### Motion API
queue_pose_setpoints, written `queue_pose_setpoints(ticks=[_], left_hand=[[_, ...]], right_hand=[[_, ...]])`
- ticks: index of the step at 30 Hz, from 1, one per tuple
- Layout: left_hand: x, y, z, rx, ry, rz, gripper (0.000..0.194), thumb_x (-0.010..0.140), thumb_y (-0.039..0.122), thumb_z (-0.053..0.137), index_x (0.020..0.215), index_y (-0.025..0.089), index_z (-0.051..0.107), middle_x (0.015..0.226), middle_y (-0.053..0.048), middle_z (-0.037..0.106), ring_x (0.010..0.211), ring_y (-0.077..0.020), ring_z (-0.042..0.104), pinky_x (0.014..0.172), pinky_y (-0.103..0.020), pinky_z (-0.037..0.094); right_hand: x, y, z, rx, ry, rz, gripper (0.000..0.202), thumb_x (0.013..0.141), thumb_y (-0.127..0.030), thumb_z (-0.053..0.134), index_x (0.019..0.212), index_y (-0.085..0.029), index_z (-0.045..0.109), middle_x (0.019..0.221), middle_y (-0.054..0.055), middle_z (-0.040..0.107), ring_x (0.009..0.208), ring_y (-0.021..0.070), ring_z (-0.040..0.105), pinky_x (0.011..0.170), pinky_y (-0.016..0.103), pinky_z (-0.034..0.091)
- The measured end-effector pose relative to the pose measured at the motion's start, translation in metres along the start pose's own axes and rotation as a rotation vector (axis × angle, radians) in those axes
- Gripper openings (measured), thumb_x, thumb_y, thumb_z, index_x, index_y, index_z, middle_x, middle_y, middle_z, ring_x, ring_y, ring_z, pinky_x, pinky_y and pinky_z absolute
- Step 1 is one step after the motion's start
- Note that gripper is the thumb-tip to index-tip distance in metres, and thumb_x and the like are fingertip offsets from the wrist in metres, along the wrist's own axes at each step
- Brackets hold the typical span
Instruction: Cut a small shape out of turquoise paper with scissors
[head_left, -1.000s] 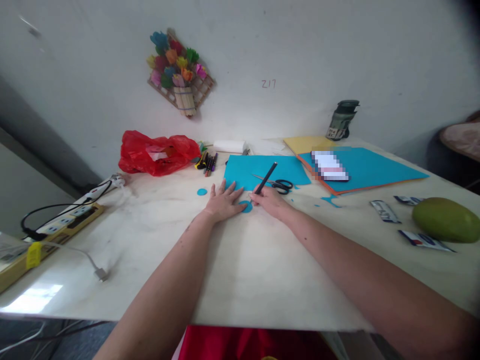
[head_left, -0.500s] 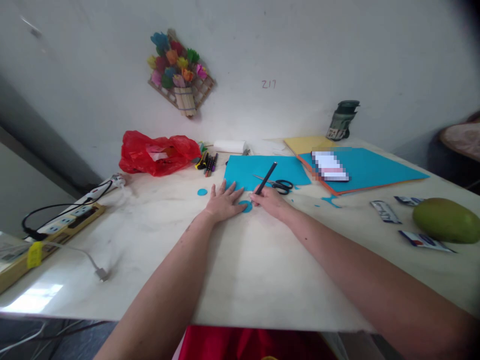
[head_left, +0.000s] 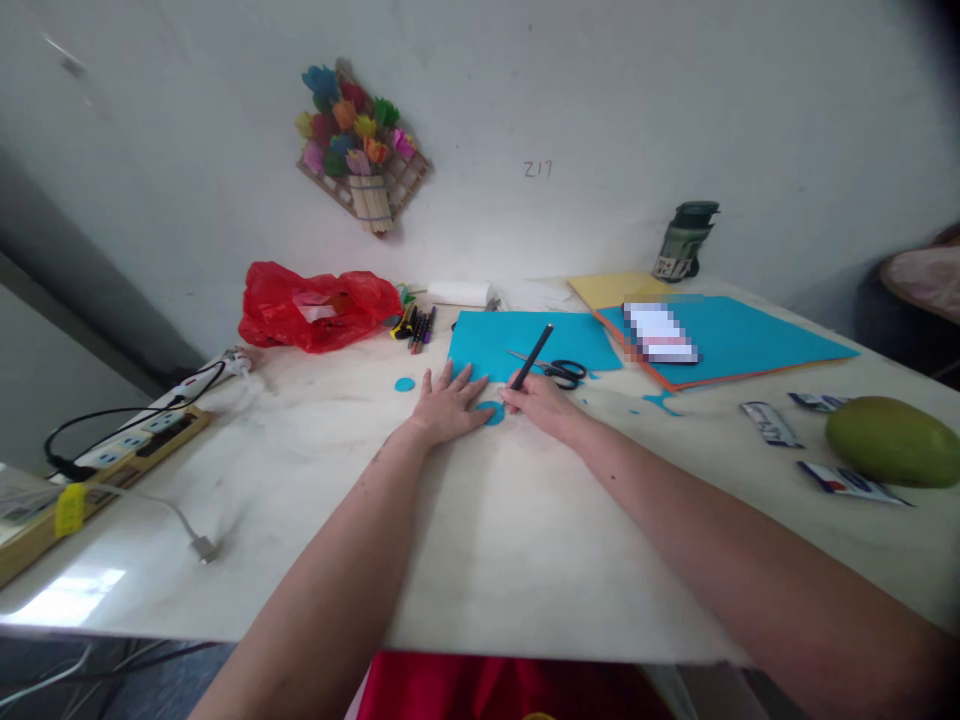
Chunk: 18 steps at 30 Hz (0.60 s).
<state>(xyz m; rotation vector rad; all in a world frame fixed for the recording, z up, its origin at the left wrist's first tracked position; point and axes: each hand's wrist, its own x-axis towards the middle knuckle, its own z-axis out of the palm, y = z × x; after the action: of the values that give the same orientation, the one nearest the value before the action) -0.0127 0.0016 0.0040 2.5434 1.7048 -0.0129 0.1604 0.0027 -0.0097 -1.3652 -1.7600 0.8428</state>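
My left hand [head_left: 448, 405] lies flat with its fingers spread, the thumb resting on a blue paper circle [head_left: 493, 412]. Some of its fingertips touch the near edge of a blue paper sheet [head_left: 540, 335]. Just right of the circle, my right hand [head_left: 536, 400] grips a black pen [head_left: 534, 356], which leans up and away to the right. The pen's tip is too small to make out. Black-handled scissors [head_left: 564, 374] lie partly on the sheet beyond my right hand. A smaller blue paper circle [head_left: 404, 384] sits left of my left hand.
A red plastic bag [head_left: 315, 310] and several markers [head_left: 424, 330] lie at the back left. A phone [head_left: 660, 333] rests on stacked coloured paper [head_left: 765, 335]. To the right are a green mango [head_left: 892, 440] and small packets [head_left: 771, 424]. A power strip [head_left: 142, 440] lines the left edge.
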Motion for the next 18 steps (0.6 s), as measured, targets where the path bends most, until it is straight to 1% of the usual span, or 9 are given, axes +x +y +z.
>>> queue_pose_setpoints(ticks=[9, 18], left_hand=[[0.0009, 0.0, 0.0007, 0.0, -0.007, -0.007, 0.072, 0.075, 0.071, 0.018, 0.137, 0.035, 0.023, 0.147, 0.003, 0.012, 0.134, -0.0283, -0.003, 0.102, -0.056, -0.004], [0.0016, -0.0016, 0.0021, 0.003, 0.003, 0.006, 0.073, 0.074, 0.072, 0.016, 0.137, 0.035, 0.023, 0.147, 0.002, 0.014, 0.134, -0.0284, -0.001, 0.102, -0.056, -0.003]], right_hand=[[-0.0008, -0.0015, -0.0009, 0.035, 0.001, 0.008, 0.01, 0.073, -0.027, 0.055, 0.068, -0.018, 0.057, 0.054, 0.0, 0.059, 0.054, 0.0127, 0.056, 0.058, 0.027, 0.045], [-0.0013, -0.0023, -0.0015, 0.017, -0.012, 0.016, 0.011, 0.073, -0.028, 0.054, 0.068, -0.018, 0.057, 0.056, 0.0, 0.058, 0.056, 0.0134, 0.056, 0.061, 0.028, 0.045]])
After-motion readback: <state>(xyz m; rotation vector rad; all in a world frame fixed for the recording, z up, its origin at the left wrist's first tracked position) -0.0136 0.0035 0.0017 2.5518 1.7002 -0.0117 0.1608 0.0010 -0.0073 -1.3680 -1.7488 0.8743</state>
